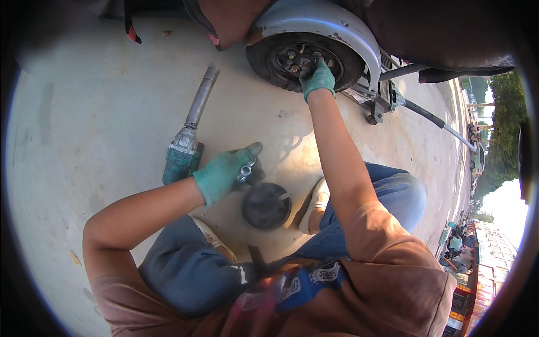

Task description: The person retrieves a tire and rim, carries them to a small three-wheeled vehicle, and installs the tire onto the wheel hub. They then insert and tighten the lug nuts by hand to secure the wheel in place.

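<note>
My left hand [227, 175], in a green glove with dark fingers, is curled around several silver lug nuts [246, 169] above the floor. My right hand [318, 80], gloved alike, reaches to the hub of a wheel [272, 60] with a black tire under a pale fender. Its fingers close on a lug nut [318, 55] at the hub; the fingertips partly hide it. Other nuts [292, 55] show on the hub beside it. Below my left hand lies a round black cap [266, 208] with a notch in its edge.
A green and grey impact wrench [182, 147] with a long socket extension lies on the concrete floor [101, 112] left of my left hand. A floor jack [382, 102] stands by the wheel, its long handle [432, 119] reaching right. My knees flank the cap.
</note>
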Available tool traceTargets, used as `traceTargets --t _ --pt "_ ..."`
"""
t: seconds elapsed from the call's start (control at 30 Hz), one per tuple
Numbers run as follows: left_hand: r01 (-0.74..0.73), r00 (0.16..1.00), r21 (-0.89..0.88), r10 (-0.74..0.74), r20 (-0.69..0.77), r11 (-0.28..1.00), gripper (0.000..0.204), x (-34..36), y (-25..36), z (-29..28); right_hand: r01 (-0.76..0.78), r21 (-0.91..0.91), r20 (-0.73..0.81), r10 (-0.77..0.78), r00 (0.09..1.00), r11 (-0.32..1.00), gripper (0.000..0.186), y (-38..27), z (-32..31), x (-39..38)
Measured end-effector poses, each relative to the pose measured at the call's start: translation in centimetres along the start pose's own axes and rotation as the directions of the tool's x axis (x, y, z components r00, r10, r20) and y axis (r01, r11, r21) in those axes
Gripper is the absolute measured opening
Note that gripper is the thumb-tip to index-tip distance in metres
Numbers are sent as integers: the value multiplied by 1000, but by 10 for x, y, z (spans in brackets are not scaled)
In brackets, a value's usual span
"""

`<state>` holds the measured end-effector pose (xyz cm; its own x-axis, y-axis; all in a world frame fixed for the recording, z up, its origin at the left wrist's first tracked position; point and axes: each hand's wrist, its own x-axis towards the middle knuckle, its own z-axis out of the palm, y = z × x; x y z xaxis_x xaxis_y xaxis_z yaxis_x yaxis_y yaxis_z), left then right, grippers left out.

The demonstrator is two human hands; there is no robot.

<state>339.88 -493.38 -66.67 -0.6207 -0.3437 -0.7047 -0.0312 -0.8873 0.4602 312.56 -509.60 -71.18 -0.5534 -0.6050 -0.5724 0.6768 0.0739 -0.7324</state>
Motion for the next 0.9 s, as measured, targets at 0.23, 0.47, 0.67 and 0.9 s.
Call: traceTargets --t 0.23,0.47,0.67,0.9 --pt "5 1000 -28 -6 -11 1000 51 6 -1 0 28 7 25 -28 999 1000 23 4 -9 15" --pt "1 999 -26 -2 -38 1000 52 3 -3 -1 201 -276 -73 -229 971 940 37 10 -1 2" --pt "50 990 -43 -55 -129 998 50 3 0 6 83 -165 -39 -90 995 983 26 9 -8 -11" --pt "-7 991 -92 -5 -132 996 51 5 1 21 247 -363 -142 -316 938 898 49 37 -12 65"
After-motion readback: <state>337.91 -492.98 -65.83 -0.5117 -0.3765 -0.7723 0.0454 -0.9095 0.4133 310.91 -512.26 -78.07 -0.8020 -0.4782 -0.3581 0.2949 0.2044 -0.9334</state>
